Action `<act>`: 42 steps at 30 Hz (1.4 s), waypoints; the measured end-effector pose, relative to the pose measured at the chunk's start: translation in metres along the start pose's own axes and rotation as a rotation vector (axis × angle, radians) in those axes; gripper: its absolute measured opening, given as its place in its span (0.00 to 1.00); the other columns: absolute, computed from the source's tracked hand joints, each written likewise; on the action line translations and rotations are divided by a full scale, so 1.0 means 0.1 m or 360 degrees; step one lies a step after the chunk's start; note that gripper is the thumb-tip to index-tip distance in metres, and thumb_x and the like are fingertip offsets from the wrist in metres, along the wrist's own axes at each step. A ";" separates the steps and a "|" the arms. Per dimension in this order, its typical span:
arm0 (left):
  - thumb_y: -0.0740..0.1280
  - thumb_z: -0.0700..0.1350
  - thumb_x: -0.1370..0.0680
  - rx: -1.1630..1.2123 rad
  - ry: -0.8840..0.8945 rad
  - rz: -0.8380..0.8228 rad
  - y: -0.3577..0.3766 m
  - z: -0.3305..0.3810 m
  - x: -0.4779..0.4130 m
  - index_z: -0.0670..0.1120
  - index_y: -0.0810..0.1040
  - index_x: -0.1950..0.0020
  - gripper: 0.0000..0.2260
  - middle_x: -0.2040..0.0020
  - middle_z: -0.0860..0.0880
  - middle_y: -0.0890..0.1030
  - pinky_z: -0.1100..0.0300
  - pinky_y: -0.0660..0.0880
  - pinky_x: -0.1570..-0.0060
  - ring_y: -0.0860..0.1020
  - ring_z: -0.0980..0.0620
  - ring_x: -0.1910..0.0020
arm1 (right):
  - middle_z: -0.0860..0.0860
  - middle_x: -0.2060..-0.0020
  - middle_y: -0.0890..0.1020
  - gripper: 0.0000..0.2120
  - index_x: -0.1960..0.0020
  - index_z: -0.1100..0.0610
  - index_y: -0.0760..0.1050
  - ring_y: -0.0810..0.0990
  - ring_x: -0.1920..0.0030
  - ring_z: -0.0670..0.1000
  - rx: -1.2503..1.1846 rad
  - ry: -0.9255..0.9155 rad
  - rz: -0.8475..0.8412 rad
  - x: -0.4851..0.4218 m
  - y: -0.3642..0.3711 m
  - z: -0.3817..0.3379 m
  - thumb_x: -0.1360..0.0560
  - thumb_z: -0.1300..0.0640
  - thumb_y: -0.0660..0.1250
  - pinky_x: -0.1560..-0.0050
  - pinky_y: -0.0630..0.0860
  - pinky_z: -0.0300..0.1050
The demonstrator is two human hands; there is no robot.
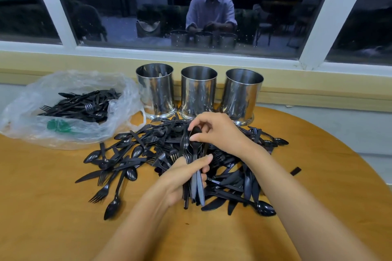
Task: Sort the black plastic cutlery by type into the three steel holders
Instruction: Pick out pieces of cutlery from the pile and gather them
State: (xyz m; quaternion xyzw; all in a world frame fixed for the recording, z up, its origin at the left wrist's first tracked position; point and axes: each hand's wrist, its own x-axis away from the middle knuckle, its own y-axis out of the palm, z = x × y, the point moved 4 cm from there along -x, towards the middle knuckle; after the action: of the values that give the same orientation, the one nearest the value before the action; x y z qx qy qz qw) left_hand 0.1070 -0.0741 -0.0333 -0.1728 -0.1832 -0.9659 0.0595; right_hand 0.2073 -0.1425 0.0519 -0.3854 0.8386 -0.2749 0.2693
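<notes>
The bundle of spoons (198,190) stood nearly upright over the middle of the loose cutlery pile (146,150), bowls pointing to 12 o'clock and handles to 6. The left hand (180,180) gripped it around the handles, fingers curled round the stack and thumb laid across the front. The right hand (220,131) came in from 4 o'clock and pinched the bowl of the top spoon (194,130) between thumb and fingertips, with the other fingers curled above it.

The pile of black forks, knives and spoons spread across the wooden table (53,207) on every side of the bundle. Single pieces lay at its edges, among them a spoon (266,208) at 5 o'clock and a fork (99,194) at 8 o'clock.

At 12 o'clock from the pile, three steel holders stood in a row along the far edge of the table: the left holder (156,91), the middle holder (198,93) and the right holder (242,95). Their bases sat just beside the pile's far edge. What lay inside them could not be made out.

At 10 o'clock a clear plastic bag (118,104) lay open on the table, with more black cutlery (84,104) heaped inside it.

A small black scrap (295,171) lay alone on the table at 3 o'clock, well apart from the pile.

Behind the holders ran a yellow ledge (307,85), and above it a dark window (127,6) reflected the seated person (212,10) and the three holders.
</notes>
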 end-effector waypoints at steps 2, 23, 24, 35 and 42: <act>0.71 0.47 0.23 0.0033 0.0004 0.0037 0.00 -0.02 -0.01 0.43 0.73 0.58 0.11 0.66 0.48 0.71 0.59 0.72 0.64 0.70 0.53 0.69 | 0.47 0.61 0.76 0.10 0.48 0.55 0.80 0.72 0.67 0.41 -0.0147 0.0004 0.0100 0.05 0.00 0.03 0.28 0.61 0.74 0.61 0.72 0.31; 0.63 0.44 0.18 0.0369 0.0373 0.0672 -2.02 0.44 0.97 0.44 0.70 0.48 0.04 0.67 0.50 0.73 0.60 0.73 0.70 0.72 0.53 0.72 | 0.52 0.46 0.71 0.15 0.37 0.56 0.75 0.71 0.46 0.53 0.0759 -0.0432 -0.0527 -0.15 2.04 -0.43 0.22 0.64 0.64 0.53 0.74 0.51; 0.63 0.43 0.18 0.0375 0.0381 0.0690 -2.04 0.43 1.01 0.44 0.71 0.48 0.04 0.67 0.50 0.73 0.60 0.73 0.70 0.71 0.53 0.72 | 0.53 0.47 0.71 0.13 0.40 0.58 0.77 0.71 0.46 0.54 0.0801 -0.0500 -0.0507 -0.15 2.07 -0.46 0.23 0.65 0.63 0.55 0.75 0.53; 0.64 0.42 0.19 0.0601 0.0443 0.0708 -1.71 0.18 1.08 0.44 0.72 0.52 0.04 0.68 0.50 0.74 0.60 0.73 0.70 0.71 0.53 0.72 | 0.46 0.54 0.80 0.07 0.52 0.54 0.76 0.76 0.51 0.47 0.0138 -0.0279 0.0368 0.10 1.53 -0.44 0.21 0.54 0.61 0.48 0.74 0.44; 0.71 0.47 0.24 0.0711 0.0287 0.0658 -1.13 -0.08 0.83 0.43 0.74 0.59 0.10 0.70 0.50 0.73 0.60 0.74 0.72 0.72 0.53 0.73 | 0.41 0.49 0.80 0.17 0.31 0.53 0.73 0.72 0.53 0.35 -0.0100 0.0459 0.0238 0.43 1.15 -0.17 0.16 0.56 0.54 0.52 0.66 0.30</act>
State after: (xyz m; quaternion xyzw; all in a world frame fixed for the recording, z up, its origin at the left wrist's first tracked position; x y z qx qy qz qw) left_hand 0.0073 0.0231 -0.0488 -0.1027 -0.3457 -0.8807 0.3071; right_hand 0.1148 -0.1085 -0.0233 -0.2867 0.9031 -0.2802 0.1537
